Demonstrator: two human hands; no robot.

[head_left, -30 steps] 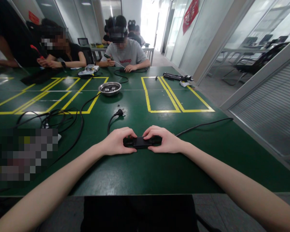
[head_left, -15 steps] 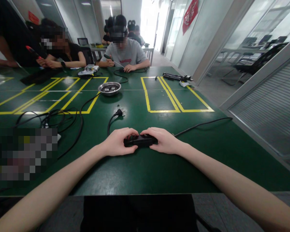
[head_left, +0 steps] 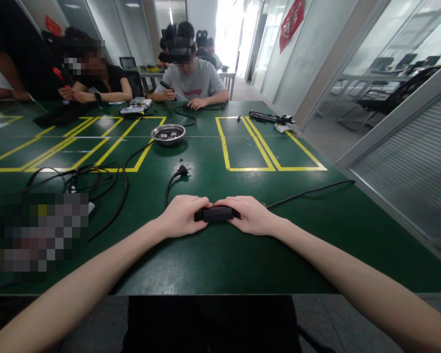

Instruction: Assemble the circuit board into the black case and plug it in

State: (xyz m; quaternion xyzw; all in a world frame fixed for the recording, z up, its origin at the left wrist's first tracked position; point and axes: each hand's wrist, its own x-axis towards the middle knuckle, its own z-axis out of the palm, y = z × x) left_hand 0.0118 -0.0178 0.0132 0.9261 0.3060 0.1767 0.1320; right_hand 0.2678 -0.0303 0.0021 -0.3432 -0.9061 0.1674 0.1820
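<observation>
A black power adapter (head_left: 218, 214) lies crosswise between my hands, low over the green table. My left hand (head_left: 185, 214) is closed round its left end, where a black cord end enters; the fingers partly hide the joint. At the other end my right hand (head_left: 248, 214) grips the adapter, thumb in front and fingers over the top. Beyond my left hand a power plug (head_left: 183, 170) with bare pins rests on its curved black cord. A thin black cable (head_left: 308, 192) runs from behind my right hand towards the table's right edge.
A metal bowl (head_left: 168, 134) with small metal parts stands farther back. Tangled black cables (head_left: 84, 179) lie at left beside a blurred-out area. A folded black tripod-like item (head_left: 270, 117) lies at back right. Across the table a person (head_left: 194, 81) holds a screwdriver (head_left: 171, 90).
The adapter appears slightly rolled, with a different face showing. My left fingers have shifted a little along its left end. The person at the left has moved a red-tipped tool slightly right.
</observation>
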